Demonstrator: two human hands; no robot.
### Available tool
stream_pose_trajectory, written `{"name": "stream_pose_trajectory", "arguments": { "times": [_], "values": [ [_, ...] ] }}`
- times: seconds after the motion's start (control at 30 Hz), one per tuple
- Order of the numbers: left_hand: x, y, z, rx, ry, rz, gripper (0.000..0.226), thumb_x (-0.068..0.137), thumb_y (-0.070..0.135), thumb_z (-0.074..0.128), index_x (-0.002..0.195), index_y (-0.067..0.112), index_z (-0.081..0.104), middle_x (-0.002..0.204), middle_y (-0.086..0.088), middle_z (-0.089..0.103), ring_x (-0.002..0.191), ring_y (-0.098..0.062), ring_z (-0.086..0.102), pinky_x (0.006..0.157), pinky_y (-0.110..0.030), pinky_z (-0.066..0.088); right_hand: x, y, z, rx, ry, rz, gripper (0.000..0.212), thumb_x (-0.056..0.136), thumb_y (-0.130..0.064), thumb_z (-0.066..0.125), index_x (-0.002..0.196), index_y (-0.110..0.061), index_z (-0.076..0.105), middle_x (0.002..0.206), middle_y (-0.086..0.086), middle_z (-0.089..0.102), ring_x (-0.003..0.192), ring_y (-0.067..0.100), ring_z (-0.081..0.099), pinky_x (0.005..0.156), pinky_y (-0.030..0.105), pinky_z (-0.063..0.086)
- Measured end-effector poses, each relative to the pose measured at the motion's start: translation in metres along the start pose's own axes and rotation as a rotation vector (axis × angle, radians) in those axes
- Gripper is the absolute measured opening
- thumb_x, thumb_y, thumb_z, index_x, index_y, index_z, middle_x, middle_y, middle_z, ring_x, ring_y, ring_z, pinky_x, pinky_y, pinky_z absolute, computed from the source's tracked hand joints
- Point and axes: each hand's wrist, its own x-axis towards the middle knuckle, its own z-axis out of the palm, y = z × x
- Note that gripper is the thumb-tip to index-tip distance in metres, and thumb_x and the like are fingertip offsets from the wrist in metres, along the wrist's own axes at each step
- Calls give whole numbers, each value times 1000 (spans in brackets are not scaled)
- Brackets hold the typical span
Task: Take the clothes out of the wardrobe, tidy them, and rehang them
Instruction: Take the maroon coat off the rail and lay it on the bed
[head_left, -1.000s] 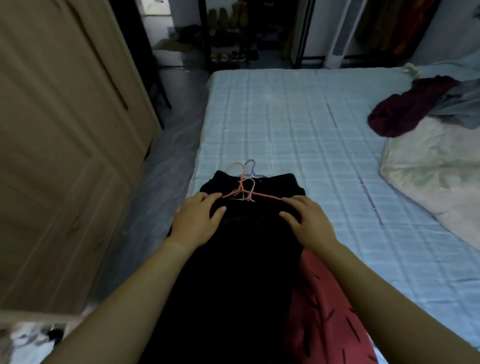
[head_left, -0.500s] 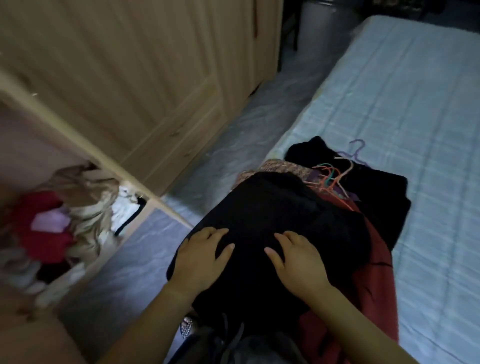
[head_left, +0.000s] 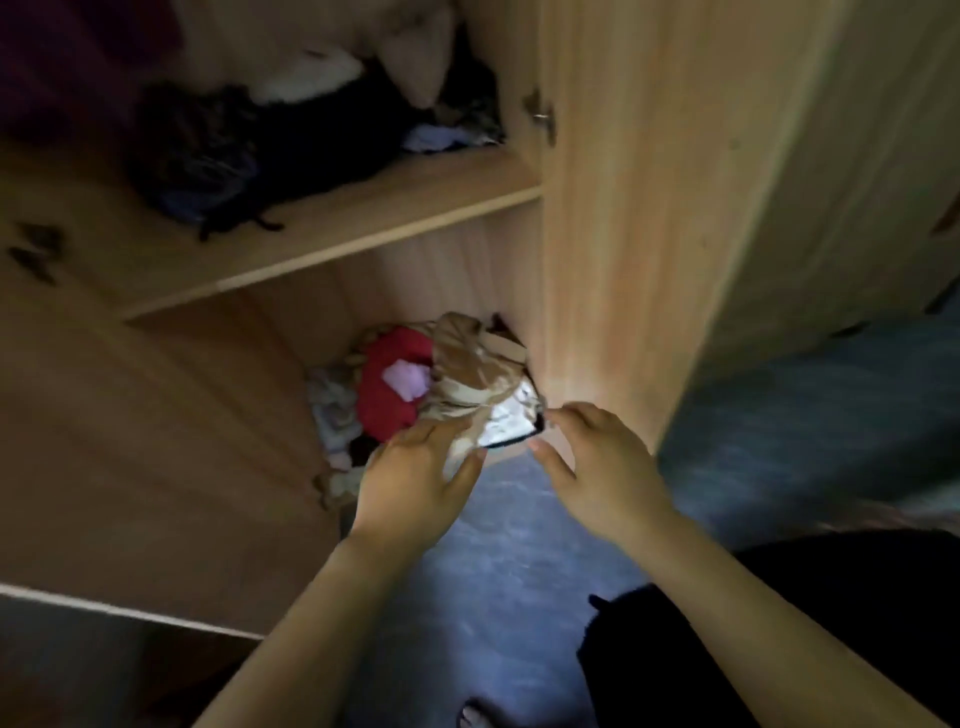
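Tan satiny crumpled garment with a white patch and black trim, sat at the front of the lower compartment of the light wooden wardrobe, hard against the right-hand panel. Left hand spread, fingers straight, touching its lower left edge, not gripping. Right hand just beside the black-trimmed corner, thumb and forefinger apart, holding nothing; can't tell if actually touching. So, garment right at the fingertips, between both hands.

Count-wise: one red garment behind it to the left, one small lilac piece on top of that, pale cloth further left. Two compartments in view, dark clothes heap on the upper shelf. Black fabric low right, beside blue-grey floor.
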Motion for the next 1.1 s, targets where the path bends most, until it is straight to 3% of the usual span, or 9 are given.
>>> {"name": "stream_pose_trajectory", "arguments": {
  "times": [0.23, 0.37, 0.53, 0.67, 0.8, 1.0, 1.1],
  "values": [
    [49, -116, -140, 163, 326, -99, 60, 81, 61, 29, 118, 26, 61, 115, -3, 63, 103, -30, 59, 82, -39, 49, 141, -151, 9, 53, 180, -267, 57, 88, -53, 37, 109, -8, 66, 101, 12, 66, 91, 35, 62, 72, 39, 53],
    [79, -162, -214, 217, 446, -138, 53, 85, 55, 36, 121, 23, 57, 116, -8, 59, 106, -33, 55, 83, -42, 47, 214, -222, -8, 68, 214, -412, 52, 94, -49, 42, 123, -10, 58, 121, 9, 58, 110, 30, 54, 86, 39, 46],
    [122, -205, -302, 272, 606, -142, 45, 93, 51, 43, 127, 24, 54, 121, -5, 57, 108, -28, 54, 81, -40, 48, 300, -303, -40, 120, 293, -583, 50, 96, -49, 38, 130, -14, 51, 131, 4, 52, 117, 22, 49, 86, 33, 44],
    [164, -236, -363, 302, 700, -146, 44, 94, 49, 43, 128, 23, 52, 120, -6, 57, 109, -25, 54, 83, -37, 47, 371, -358, -64, 161, 369, -685, 50, 95, -50, 38, 130, -15, 51, 131, 4, 51, 111, 21, 52, 78, 27, 39],
    [206, -266, -422, 353, 783, -165, 44, 95, 47, 44, 129, 20, 51, 121, -8, 55, 108, -23, 53, 80, -26, 37, 449, -410, -81, 224, 393, -791, 53, 94, -53, 39, 130, -17, 51, 129, 5, 52, 110, 20, 53, 85, 31, 45],
    [259, -296, -491, 448, 923, -251, 48, 92, 51, 45, 128, 21, 52, 122, -10, 54, 110, -26, 53, 83, -30, 40, 553, -495, -118, 318, 485, -892, 51, 91, -52, 47, 126, -15, 53, 123, 6, 56, 109, 20, 54, 79, 23, 36],
    [281, -304, -509, 404, 992, -252, 52, 89, 54, 45, 129, 21, 51, 125, -11, 53, 112, -26, 53, 88, -30, 41, 592, -539, -125, 422, 505, -876, 58, 88, -52, 54, 128, -11, 50, 126, 9, 55, 116, 24, 51, 90, 27, 38]
  ]
}}
